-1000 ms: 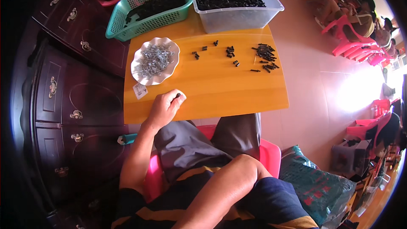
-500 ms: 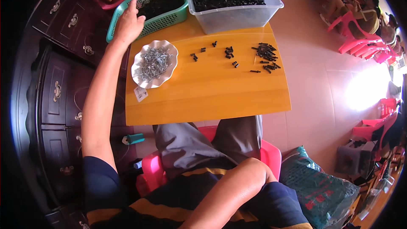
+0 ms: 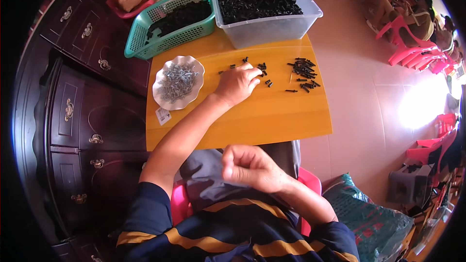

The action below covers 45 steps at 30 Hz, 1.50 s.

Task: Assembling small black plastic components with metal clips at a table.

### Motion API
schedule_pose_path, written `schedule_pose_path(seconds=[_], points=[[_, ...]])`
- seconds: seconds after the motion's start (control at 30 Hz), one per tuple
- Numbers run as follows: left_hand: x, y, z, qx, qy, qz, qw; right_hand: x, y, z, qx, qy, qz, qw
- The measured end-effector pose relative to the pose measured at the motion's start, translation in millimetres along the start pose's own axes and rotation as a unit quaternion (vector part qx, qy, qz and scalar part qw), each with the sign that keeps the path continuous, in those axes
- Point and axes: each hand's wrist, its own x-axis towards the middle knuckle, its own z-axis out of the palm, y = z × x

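On the wooden table my left hand [image 3: 237, 86] reaches to the small black plastic parts [image 3: 262, 68], its fingers curled at their near edge; whatever may be between the fingertips is hidden. Over my lap, just off the table's near edge, my right hand [image 3: 256, 169] is raised with thumb and fingers bent in; nothing shows in it. A pile of longer black plastic pieces [image 3: 304, 68] lies toward the table's right side. To the left of my left hand sits a white wavy-rimmed dish [image 3: 157, 88] holding many small shiny metal or clear pieces [image 3: 177, 83].
A green perforated basket [image 3: 170, 43] and a translucent bin [image 3: 272, 28], both with black parts, stand at the table's far side. Dark drawers [image 3: 73, 92] flank the left. Pink chairs [image 3: 412, 43] and a green plastic bag [image 3: 371, 218] are on the right. Another person sits beyond the basket.
My left hand has come from the green basket back to the black parts on the table. My right hand has come up into view over my lap.
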Motion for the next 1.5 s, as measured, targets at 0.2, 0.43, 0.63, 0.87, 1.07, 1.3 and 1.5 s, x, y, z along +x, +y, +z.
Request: schedule_pose_path(seconds=[0.2,0.43,0.63,0.87,1.07,1.3,1.5], points=[[8.6,2.2,16.1,0.024,0.002,0.023,0.999,4.6,20.8,-39.5,0.042,0.218,-0.037,0.974],[-24.3,16.4,-5.9,-0.025,0.002,-0.035,0.999,1.2,25.9,-59.9,0.034,0.297,-0.077,0.951],[-65.9,76.4,-63.1,-0.192,0.077,-0.084,0.975,1.6,25.4,-59.1,0.122,0.374,-0.078,0.916],[-99.9,99.6,-86.3,-0.252,0.03,-0.102,0.962,-1.0,38.0,-52.7,0.064,0.266,-0.03,0.961],[-114.5,88.5,-92.0,-0.332,-0.019,-0.112,0.937,0.2,39.2,-50.4,0.126,0.243,-0.008,0.962],[-135.3,22.5,-113.4,-0.036,0.099,-0.216,0.971,-0.7,38.6,-50.4,0.131,0.249,-0.029,0.959],[-162.7,-45.6,-119.4,0.141,0.078,-0.227,0.96,1.0,38.4,-48.2,0.13,0.247,-0.008,0.96]])
